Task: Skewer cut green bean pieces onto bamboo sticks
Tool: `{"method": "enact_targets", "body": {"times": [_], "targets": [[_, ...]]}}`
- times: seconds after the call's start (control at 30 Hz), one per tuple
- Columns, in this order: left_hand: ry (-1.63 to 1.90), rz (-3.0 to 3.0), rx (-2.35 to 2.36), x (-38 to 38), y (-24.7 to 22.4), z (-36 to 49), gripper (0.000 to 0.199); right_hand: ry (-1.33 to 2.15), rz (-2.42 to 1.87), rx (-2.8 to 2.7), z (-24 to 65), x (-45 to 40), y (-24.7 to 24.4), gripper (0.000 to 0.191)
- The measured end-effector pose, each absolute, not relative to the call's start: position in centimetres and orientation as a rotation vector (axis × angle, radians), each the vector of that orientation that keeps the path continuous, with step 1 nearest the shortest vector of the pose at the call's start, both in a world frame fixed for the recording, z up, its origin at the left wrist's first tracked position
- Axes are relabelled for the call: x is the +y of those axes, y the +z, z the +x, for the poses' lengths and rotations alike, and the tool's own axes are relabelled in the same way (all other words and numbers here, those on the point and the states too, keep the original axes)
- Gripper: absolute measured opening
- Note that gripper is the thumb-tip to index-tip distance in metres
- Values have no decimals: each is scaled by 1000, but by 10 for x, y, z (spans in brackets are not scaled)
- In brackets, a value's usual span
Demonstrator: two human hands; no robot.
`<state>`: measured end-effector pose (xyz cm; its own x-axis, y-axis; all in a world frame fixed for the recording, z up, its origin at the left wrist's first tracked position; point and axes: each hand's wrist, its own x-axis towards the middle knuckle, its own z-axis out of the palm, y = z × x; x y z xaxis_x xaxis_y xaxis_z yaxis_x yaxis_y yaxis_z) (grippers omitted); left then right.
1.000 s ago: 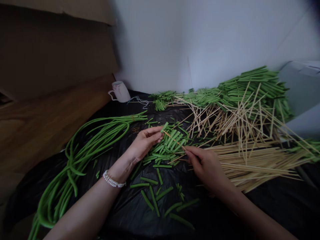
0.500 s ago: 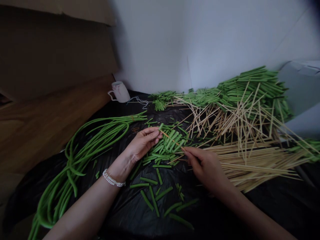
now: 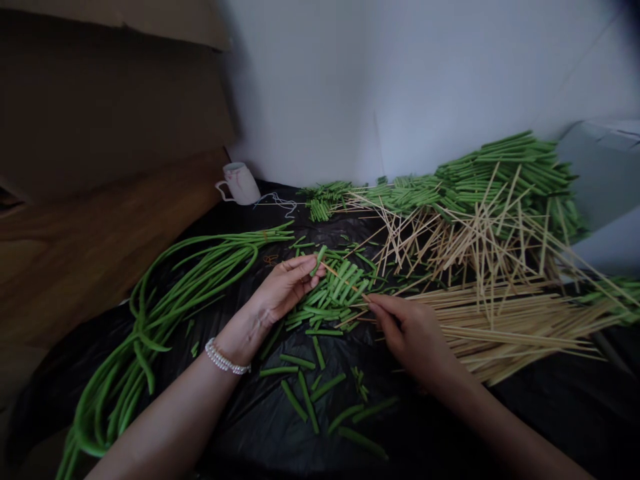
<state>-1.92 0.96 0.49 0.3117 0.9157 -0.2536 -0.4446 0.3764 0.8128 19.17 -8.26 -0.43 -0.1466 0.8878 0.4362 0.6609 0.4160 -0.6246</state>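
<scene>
My left hand (image 3: pixel 290 283), with a pearl bracelet at the wrist, pinches a short green bean piece (image 3: pixel 319 260) between thumb and fingers. My right hand (image 3: pixel 413 333) is closed on one end of a thin wooden skewer (image 3: pixel 340 275). The skewer's other end meets the bean piece at my left fingertips. Several bean pieces in a row sit around the skewer's middle or just behind it; which one is hard to tell. Below both hands lies a pile of cut bean pieces (image 3: pixel 320 312) on black plastic (image 3: pixel 240 427).
Long uncut beans (image 3: pixel 165 300) lie at the left. A white mug (image 3: pixel 241 185) stands behind them. Loose skewers (image 3: pixel 510 327) cover the right side. Skewered beans (image 3: pixel 505 173) are heaped against the pale wall at the back right. Loose pieces lie in front.
The bean piece at my left fingertips now shows more of its length and stands more upright. Both hands have hardly moved.
</scene>
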Motion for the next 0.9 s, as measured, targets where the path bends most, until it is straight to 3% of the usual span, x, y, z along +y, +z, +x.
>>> {"method": "enact_targets", "body": {"times": [0.47,0.67,0.9], "targets": [[1041,777,866,8,3,-17,23,300,-1361,-1964,191,-84,-10,24],[1018,815,876,6,0,-14,23,177,-1486,-2085,193,-86,-18,34],[1046,841,942,8,1,-16,22,270,-1346,-2043,193,-85,-14,26]]}}
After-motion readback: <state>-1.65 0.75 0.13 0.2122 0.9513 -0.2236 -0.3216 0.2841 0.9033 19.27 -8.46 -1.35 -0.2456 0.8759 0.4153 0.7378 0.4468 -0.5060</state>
